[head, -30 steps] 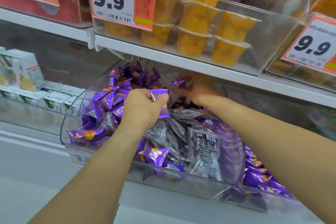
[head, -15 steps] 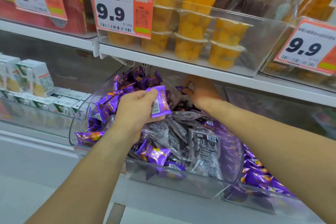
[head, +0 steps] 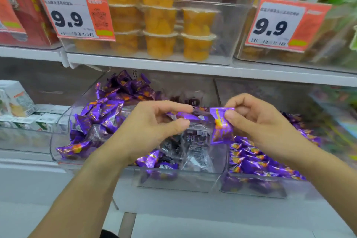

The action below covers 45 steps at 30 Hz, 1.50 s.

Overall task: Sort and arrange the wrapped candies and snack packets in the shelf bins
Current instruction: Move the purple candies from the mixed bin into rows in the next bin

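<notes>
A clear shelf bin (head: 173,183) holds a heap of purple wrapped candies (head: 100,116) mixed with clear dark snack packets (head: 195,141). My right hand (head: 258,120) pinches one purple candy (head: 221,127) by its top edge, so it hangs above the bin's right side. My left hand (head: 152,125) pinches another purple candy (head: 185,116) between thumb and fingers, just left of the first. A second clear bin (head: 255,191) to the right is filled with several more purple candies (head: 255,160).
The white shelf above (head: 193,67) carries a clear bin of orange fruit cups (head: 160,25) and two orange 9.9 price tags (head: 77,15). Small white-green cartons (head: 17,102) sit in a bin at the left. A white ledge (head: 193,210) runs below.
Both hands have pulled back out of the bin toward me. My right hand, earlier deep at the back of the heap, now holds a purple candy up beside my left hand.
</notes>
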Tool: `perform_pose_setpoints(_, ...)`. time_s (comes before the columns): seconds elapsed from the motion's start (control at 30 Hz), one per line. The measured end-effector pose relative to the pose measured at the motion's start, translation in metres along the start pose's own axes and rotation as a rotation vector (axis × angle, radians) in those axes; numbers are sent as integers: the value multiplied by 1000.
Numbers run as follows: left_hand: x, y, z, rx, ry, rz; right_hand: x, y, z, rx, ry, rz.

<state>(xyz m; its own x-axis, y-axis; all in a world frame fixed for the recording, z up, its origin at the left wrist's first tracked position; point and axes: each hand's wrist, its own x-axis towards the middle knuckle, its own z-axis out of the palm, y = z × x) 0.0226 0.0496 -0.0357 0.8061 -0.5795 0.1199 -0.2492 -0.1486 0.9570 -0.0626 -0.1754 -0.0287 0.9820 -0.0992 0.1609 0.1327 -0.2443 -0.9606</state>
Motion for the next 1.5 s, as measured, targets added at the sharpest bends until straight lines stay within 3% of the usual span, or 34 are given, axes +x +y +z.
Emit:
perform_pose_setpoints(0.13,5,12,35,-27,46,103,-21,14,-26,31,340,52)
perform_pose_setpoints(0.23,9,20,61,80,158,295,-38,16,-46,111,442,64)
perform_pose_setpoints(0.33,16,23,91,123,147,397,-48,17,-59,264,491,114)
perform_pose_setpoints(0.5,29,30,131,-60,44,226,-61,21,-70,435,504,196)
perform_pose_setpoints(0.67,42,29,156,-108,0,-5,-76,24,-84,416,532,192)
perform_pose_setpoints(1.1,54,34,183,-187,-20,-162,-89,27,-109,342,560,225)
perform_pose_setpoints(1.37,50,25,183,-77,-297,-229,-89,31,-105,361,609,301)
perform_pose_setpoints(1.5,52,24,181,-189,-171,-292,-88,29,-103,335,587,279)
